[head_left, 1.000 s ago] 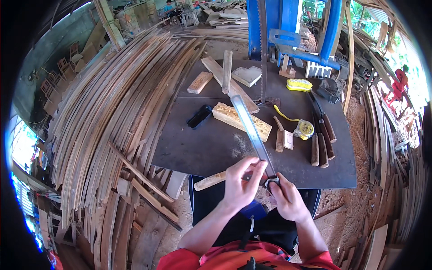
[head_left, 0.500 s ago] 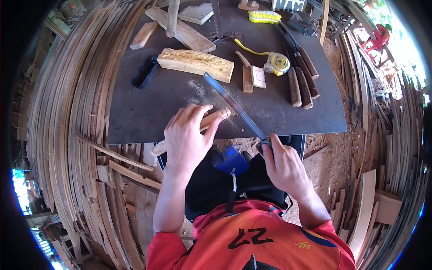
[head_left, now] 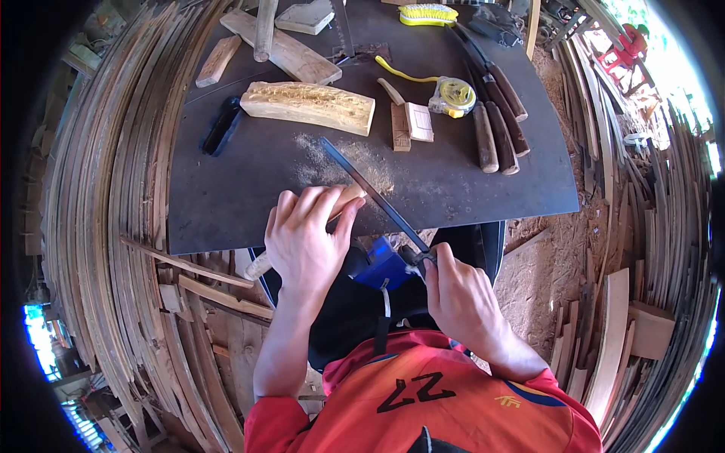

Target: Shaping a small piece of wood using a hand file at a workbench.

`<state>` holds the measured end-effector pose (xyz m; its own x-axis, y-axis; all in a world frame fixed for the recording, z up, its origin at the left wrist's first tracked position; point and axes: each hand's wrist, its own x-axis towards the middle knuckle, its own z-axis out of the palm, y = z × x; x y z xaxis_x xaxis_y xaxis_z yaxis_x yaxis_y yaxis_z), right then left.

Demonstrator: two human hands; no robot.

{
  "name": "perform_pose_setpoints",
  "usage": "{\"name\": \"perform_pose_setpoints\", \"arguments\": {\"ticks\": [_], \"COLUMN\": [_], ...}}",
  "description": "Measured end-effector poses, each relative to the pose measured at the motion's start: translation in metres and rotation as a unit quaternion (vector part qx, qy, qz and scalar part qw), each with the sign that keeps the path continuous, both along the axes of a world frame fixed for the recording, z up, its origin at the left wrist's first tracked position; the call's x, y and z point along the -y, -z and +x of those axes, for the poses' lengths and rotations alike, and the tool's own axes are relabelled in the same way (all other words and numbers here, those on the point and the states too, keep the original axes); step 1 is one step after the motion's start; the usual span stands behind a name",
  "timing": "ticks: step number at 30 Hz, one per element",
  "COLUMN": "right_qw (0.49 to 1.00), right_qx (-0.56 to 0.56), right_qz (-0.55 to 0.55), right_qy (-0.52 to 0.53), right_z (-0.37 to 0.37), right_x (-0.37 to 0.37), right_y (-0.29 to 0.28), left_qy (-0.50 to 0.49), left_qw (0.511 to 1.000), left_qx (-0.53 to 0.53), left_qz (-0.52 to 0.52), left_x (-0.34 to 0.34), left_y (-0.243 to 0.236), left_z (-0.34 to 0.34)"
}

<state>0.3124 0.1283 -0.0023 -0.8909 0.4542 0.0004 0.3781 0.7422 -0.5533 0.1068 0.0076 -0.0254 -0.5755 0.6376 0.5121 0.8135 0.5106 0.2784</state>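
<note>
My left hand (head_left: pixel 308 226) is wrapped round a pale round wooden stick (head_left: pixel 259 266), fingers over its top. The stick slants over the table's near edge, its far end at my fingertips. My right hand (head_left: pixel 464 294) is closed on the handle of a long, narrow, flat metal tool (head_left: pixel 385 208); whether it is a file or a saw I cannot tell. The tool crosses the stick's far end and appears to touch it, its tip pointing away to the left. Sawdust (head_left: pixel 343 162) lies on the dark table (head_left: pixel 483 200) around the tip.
Behind lie a wood block (head_left: pixel 310 106), a dark tool (head_left: pixel 222 127), small wood pieces (head_left: pixel 400 127), a tape measure (head_left: pixel 455 97), several wooden-handled tools (head_left: pixel 502 136) and a yellow brush (head_left: pixel 427 13). Long boards (head_left: pixel 136 151) are stacked at left; more strips (head_left: pixel 668 189) stand at right.
My right hand has drawn the metal tool back toward me and slightly left, with its middle now over the stick's end. My left hand keeps its hold; the view has shifted a little.
</note>
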Motion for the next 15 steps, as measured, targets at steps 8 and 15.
{"name": "perform_pose_setpoints", "arguments": {"ticks": [8,15], "right_qw": [0.992,0.990], "right_qx": [-0.035,-0.019], "right_qz": [0.115,0.133], "right_qy": [-0.039,-0.050], "right_z": [-0.033,-0.044], "right_x": [-0.009,-0.009], "right_y": [0.003,-0.002], "left_qy": [-0.033,-0.058], "left_qw": [0.999,0.998], "left_qx": [0.014,0.004], "left_qz": [0.010,-0.009], "left_x": [-0.003,-0.004], "left_y": [-0.011,-0.008], "left_z": [-0.025,-0.032]}}
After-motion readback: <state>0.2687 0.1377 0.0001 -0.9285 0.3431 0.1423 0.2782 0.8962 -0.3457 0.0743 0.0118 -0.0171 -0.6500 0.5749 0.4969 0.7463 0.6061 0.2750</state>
